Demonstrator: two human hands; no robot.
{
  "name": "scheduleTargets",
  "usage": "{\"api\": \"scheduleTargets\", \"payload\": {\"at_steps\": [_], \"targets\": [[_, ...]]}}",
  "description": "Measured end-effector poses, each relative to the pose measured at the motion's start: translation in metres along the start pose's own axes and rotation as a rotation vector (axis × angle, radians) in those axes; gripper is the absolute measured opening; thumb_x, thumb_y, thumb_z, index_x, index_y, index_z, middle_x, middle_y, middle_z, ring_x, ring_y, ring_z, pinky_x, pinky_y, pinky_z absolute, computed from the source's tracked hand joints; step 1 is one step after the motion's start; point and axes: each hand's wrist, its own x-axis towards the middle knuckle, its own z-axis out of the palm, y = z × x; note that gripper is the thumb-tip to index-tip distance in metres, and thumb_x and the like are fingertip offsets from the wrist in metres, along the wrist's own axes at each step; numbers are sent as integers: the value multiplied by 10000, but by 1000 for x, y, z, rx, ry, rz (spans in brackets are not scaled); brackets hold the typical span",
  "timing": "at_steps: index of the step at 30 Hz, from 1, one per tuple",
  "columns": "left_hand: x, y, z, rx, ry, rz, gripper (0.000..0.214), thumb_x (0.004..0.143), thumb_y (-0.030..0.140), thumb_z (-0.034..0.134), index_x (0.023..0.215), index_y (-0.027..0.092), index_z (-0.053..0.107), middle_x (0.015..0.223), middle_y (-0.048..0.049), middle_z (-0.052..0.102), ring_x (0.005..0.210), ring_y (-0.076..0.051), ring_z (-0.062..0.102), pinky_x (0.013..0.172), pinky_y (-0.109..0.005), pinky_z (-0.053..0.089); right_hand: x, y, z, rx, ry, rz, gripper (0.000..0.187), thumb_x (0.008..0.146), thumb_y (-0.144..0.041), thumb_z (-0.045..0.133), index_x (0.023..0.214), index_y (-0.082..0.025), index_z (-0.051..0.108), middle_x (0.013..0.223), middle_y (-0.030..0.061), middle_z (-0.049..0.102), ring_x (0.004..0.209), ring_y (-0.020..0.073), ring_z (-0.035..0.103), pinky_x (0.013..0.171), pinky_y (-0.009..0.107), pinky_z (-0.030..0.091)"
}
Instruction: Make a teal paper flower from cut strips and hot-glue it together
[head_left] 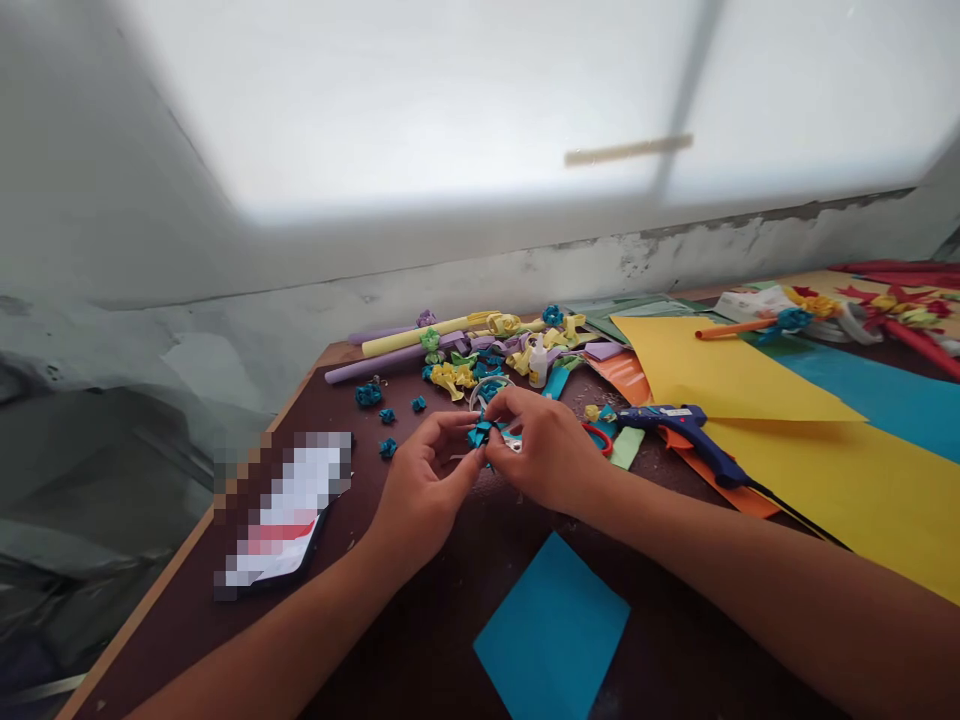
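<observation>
Between my fingertips, a small blue paper flower (481,432) is pinched above the dark table. My left hand (429,478) grips it from the left, thumb and fingers closed. From the right, my right hand (546,450) pinches its folded petals. Just behind the hands lie scissors with a red handle (600,438), partly hidden, and a roll of tape (491,388). A blue paper sheet (553,630) lies flat in front of me. Several small blue paper flowers (387,415) sit left of my hands.
A blue glue gun (686,435) with its cord rests on the right, near yellow paper sheets (750,380). Paper tubes (420,335), paper scraps (454,380) and a small white bottle (538,362) are at the back. A phone (289,520) lies near the left table edge.
</observation>
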Motion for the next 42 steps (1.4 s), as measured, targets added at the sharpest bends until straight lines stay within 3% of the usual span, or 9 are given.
{"api": "scheduleTargets", "payload": {"at_steps": [9,21,26,31,35,42], "targets": [[3,-9,-2,181,6,25,199,865,192,683,1063,178,671,1099,-78,740,1005,-223,708,902,-346,534,-4,-9,-3,-354,-89,-218,89,917,-229,606,960,-167,652,967,82,695,928,269,636,756,365,485],[-1,-5,0,9,-29,-50,281,858,276,740,1120,181,703,1102,-73,781,1006,-230,742,872,-321,574,3,3,-2,-297,-8,-265,56,864,-105,647,890,-153,657,926,84,682,911,248,626,813,352,505],[1,-9,-4,87,-9,-19,246,870,264,712,1101,178,716,1091,-74,786,1003,-245,741,885,-347,568,-2,1,-4,-254,-26,-335,158,943,-138,600,1068,-147,696,1008,92,725,978,255,653,872,364,512],[2,-12,-1,103,10,-47,251,848,231,699,1092,174,698,1069,-81,774,1001,-240,737,912,-368,571,-4,-6,-3,-308,-87,-156,181,956,-221,619,1068,-212,760,1014,73,763,1004,278,686,834,379,510],[1,-13,4,4,60,-84,293,786,225,742,1044,183,611,1039,-77,741,1000,-230,734,900,-369,590,0,-4,-2,-174,-109,52,178,872,-167,664,1014,-200,766,1047,79,776,1039,286,697,868,391,503],[-5,-5,6,-54,-5,-85,352,807,244,755,1108,193,580,1098,-90,724,1049,-225,719,955,-389,572,5,5,-6,-13,-146,73,181,824,-144,699,986,-202,755,967,41,788,928,219,723,801,320,526]]}}
